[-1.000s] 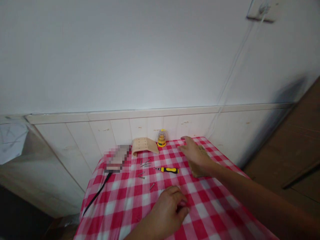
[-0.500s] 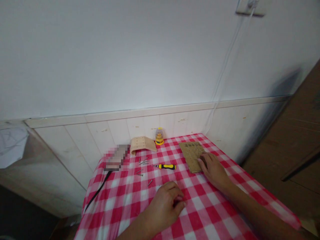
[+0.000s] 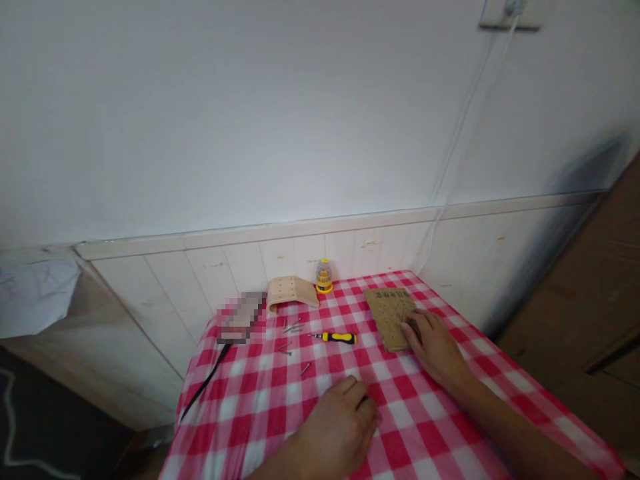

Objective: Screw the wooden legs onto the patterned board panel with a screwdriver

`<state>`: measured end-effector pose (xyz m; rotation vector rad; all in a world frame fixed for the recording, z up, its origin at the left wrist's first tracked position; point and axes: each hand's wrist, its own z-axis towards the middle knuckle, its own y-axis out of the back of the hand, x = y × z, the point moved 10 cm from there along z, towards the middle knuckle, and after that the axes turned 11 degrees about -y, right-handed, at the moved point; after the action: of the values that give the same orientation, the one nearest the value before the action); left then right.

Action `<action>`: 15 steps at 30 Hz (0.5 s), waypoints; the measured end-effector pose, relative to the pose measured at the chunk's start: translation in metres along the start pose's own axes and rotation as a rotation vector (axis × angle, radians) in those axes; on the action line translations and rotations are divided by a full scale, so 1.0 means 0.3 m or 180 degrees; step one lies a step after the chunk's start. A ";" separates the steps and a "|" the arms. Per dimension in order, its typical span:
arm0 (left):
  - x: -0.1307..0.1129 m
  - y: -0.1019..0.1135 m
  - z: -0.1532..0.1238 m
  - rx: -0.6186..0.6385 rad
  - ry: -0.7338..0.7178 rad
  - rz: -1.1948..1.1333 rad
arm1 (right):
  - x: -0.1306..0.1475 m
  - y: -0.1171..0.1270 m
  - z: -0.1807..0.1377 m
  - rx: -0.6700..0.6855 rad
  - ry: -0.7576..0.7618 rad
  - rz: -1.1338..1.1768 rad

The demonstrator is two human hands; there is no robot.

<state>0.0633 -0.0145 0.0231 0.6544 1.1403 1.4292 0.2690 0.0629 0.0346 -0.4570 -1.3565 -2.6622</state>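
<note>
My left hand (image 3: 345, 423) is curled into a loose fist over the checked tablecloth at the near side, and its palm is hidden. To the right, my right hand (image 3: 434, 343) rests on a brown cardboard-like piece (image 3: 389, 319) with dark printing along its far end. Its fingers are bent slightly, apart from the thumb. Between the hands and the wall lies a yellow and black screwdriver (image 3: 340, 338), its tip pointing left. Several metal screws (image 3: 294, 327) lie scattered left of it, and a single screw (image 3: 305, 368) is closer to my left hand.
A curved wooden piece with holes (image 3: 295, 293) stands near the wall, beside a yellow-capped clear case (image 3: 325, 277). At the left edge lies a blurred-out flat object (image 3: 243, 319) with a black strap (image 3: 206, 380). The red-and-white tablecloth (image 3: 240, 413) reaches the white wall panelling.
My left hand's fingers and thumb have curled in more, and the hand has turned slightly. My right hand stays on the brown piece. The whole view has shifted a little.
</note>
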 end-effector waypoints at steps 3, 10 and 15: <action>-0.014 -0.028 -0.001 0.0054 -0.0148 0.0301 | 0.002 0.006 -0.003 -0.0079 0.0063 -0.0017; -0.030 -0.073 -0.004 0.0454 -0.0374 0.0897 | 0.021 0.003 -0.008 -0.0189 0.0263 -0.0155; -0.067 -0.049 0.032 0.0808 -0.0368 0.1010 | 0.032 0.008 -0.005 -0.0242 0.0288 -0.0225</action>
<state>0.0821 -0.0325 0.0176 1.1237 1.1729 1.4988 0.2602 0.0607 0.0388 -0.2978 -1.2730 -2.7622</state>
